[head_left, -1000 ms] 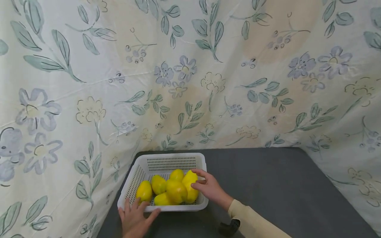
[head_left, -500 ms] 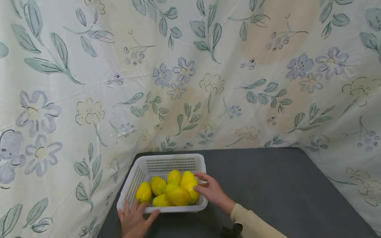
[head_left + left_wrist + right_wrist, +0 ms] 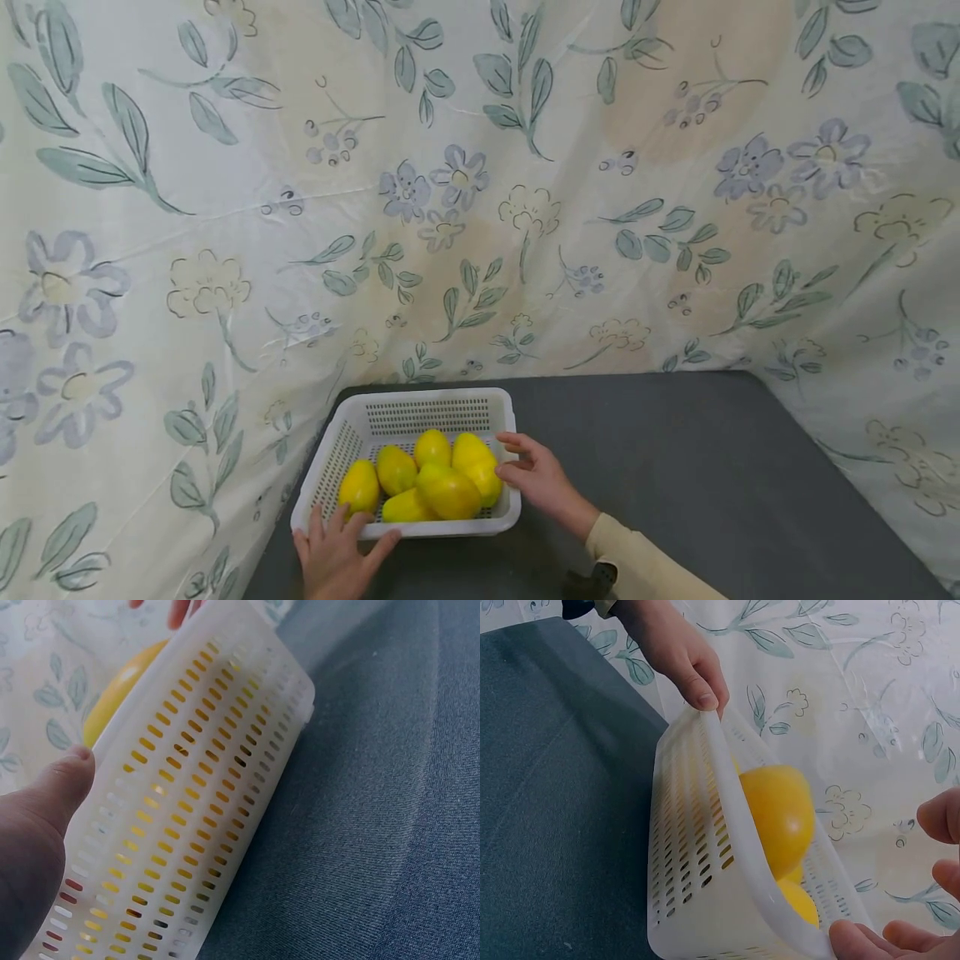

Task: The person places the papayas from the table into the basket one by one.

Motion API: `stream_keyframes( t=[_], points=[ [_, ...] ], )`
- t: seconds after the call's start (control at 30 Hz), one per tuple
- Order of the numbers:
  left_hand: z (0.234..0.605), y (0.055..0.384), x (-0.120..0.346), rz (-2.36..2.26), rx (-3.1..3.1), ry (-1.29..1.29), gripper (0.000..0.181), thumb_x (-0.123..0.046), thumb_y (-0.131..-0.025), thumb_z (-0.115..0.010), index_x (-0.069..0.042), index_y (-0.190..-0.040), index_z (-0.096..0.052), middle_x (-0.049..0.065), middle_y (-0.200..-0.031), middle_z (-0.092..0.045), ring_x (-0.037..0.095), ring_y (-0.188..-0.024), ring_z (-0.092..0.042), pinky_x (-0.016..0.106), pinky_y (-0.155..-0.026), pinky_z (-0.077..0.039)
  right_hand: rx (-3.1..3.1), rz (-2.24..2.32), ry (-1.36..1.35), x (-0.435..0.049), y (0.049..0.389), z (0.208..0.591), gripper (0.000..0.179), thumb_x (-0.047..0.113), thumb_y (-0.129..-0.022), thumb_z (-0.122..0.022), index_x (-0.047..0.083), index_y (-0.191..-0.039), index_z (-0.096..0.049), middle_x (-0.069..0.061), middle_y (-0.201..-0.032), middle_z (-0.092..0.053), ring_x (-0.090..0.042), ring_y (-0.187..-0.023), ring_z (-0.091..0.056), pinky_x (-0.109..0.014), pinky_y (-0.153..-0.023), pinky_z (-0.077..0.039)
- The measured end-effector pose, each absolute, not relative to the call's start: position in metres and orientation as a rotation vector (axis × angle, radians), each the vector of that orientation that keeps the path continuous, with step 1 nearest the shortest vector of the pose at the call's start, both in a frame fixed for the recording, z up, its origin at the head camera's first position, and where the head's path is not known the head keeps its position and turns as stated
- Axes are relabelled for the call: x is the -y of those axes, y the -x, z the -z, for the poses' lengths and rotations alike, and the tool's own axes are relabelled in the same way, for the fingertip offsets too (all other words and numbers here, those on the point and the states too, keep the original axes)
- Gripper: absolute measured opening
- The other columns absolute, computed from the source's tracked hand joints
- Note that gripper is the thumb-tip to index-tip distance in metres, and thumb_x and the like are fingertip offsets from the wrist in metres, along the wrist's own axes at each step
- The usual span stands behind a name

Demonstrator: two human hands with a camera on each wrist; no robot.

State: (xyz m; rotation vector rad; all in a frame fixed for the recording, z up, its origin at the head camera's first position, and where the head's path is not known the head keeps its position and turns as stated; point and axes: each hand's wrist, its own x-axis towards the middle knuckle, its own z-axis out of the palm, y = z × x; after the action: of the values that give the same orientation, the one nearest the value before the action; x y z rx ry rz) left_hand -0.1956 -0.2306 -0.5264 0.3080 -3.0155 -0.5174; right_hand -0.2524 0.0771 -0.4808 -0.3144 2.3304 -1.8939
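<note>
A white plastic basket (image 3: 450,528) with slotted walls stands at the left of the dark table, holding several smooth yellow fruits (image 3: 450,493) that look like mangoes. They lie heaped toward its front and right side. My left hand (image 3: 337,554) grips the near left rim, the thumb (image 3: 71,776) outside and the fingers reaching over the edge. Beside the right wall, my right hand (image 3: 543,479) holds no fruit. Its fingers are spread and loosely bent, and in the right wrist view one fingertip (image 3: 851,939) lies right at the rim.
The dark grey table (image 3: 660,467) extends to the right of the basket. A floral cloth (image 3: 480,208) hangs behind it and along both sides. A dark device (image 3: 592,581) sits at the right wrist, by the cream sleeve (image 3: 645,558).
My right hand has drawn back a little to the right, off the fruit. The front upper mango has rolled slightly right and down. The left hand stays on the rim.
</note>
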Motion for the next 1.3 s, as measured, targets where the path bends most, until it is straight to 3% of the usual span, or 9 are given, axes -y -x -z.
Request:
stream_keyframes(
  t=[0.37, 0.7, 1.0, 1.3],
  points=[
    [0.526, 0.197, 0.232, 0.489, 3.049, -0.29, 0.08, -0.086, -0.078, -0.057, -0.014, -0.111, -0.072, 0.026, -0.14, -0.055, 0.066, -0.144, -0.018, 0.086, -0.111, -0.006, -2.392, 1.926, 0.29, -0.094, 0.252, 0.481, 0.048, 0.016, -0.097, -0.069, 0.006, -0.142, -0.055, -0.028, -0.147, -0.051, -0.039, -0.119, -0.067, -0.054, -0.096, -0.058],
    [0.529, 0.198, 0.233, 0.378, 3.091, -0.322, 0.099, -0.1, -0.069, -0.043, -0.017, -0.114, -0.073, 0.028, -0.143, -0.054, 0.064, -0.145, -0.019, 0.084, -0.113, -0.007, -2.488, 1.955, 0.196, -0.169, 0.237, 0.487, 0.049, 0.015, -0.1, -0.065, 0.009, -0.147, -0.05, -0.024, -0.152, -0.049, -0.039, -0.126, -0.062, -0.043, -0.096, -0.059],
    [0.526, 0.203, 0.237, 0.543, 3.081, -0.334, 0.104, -0.099, -0.067, -0.049, -0.01, -0.116, -0.071, 0.034, -0.145, -0.047, 0.064, -0.143, -0.01, 0.083, -0.112, 0.005, -2.438, 1.904, -0.171, -0.236, 0.211, 0.496, 0.058, 0.025, -0.103, -0.061, 0.008, -0.154, -0.039, -0.027, -0.157, -0.04, -0.039, -0.133, -0.056, -0.047, -0.101, -0.057],
    [0.527, 0.201, 0.234, 0.565, 3.094, -0.338, 0.103, -0.098, -0.069, -0.05, -0.008, -0.114, -0.071, 0.035, -0.143, -0.047, 0.065, -0.142, -0.009, 0.084, -0.112, 0.004, -2.441, 1.875, -0.32, -0.265, 0.202, 0.507, 0.059, 0.025, -0.104, -0.059, 0.007, -0.155, -0.036, -0.028, -0.157, -0.039, -0.035, -0.131, -0.058, -0.047, -0.098, -0.058]
  ],
)
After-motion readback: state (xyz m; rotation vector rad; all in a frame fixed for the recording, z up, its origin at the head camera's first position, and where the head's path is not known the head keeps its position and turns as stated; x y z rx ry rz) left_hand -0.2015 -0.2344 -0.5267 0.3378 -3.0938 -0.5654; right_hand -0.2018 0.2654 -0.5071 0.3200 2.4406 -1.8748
